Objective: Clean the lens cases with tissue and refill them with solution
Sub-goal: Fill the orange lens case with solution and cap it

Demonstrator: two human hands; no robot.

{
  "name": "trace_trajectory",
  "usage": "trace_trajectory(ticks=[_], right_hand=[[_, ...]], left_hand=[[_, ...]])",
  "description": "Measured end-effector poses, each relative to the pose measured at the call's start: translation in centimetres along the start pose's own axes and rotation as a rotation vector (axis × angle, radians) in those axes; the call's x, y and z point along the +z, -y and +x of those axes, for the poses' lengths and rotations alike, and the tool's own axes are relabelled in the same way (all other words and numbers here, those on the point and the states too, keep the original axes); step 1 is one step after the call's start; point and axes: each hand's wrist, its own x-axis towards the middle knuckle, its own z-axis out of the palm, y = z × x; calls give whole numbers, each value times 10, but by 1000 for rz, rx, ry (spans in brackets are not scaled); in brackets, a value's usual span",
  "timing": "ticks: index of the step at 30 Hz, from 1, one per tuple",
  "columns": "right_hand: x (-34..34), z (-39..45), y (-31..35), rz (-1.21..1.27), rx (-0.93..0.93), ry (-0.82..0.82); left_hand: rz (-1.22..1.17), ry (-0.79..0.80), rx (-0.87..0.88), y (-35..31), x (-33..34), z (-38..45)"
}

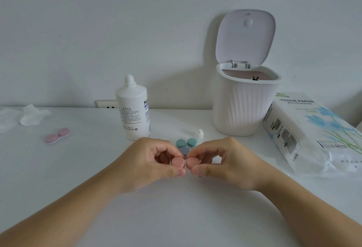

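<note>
A salmon-pink lens case (185,162) sits at the table's middle, held from both sides. My left hand (154,160) pinches its left cap between thumb and fingers. My right hand (219,160) pinches its right cap the same way. Just behind lie a teal lens case (186,142) and a grey-purple one (184,150), partly hidden by my fingers. A pink lens case (57,135) lies far left. The white solution bottle (133,109) stands uncapped behind my left hand, and its small white cap (199,134) stands near the teal case. Crumpled tissue (29,117) lies at the far left.
A white ribbed bin (242,105) with its lid up stands at the back right. A pack of tissue paper (313,133) lies at the right edge. A wall socket (106,104) sits behind the bottle. The white table (176,217) stretches toward me.
</note>
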Motion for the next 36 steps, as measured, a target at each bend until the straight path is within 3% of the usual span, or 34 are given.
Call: trace_trajectory(ticks=[18, 36], right_hand=[[5, 8, -19, -348, -41, -88], [7, 11, -29, -375, -9, -193]], left_hand=[[380, -91, 46, 16, 8, 8], [563, -132, 20, 23, -12, 0]])
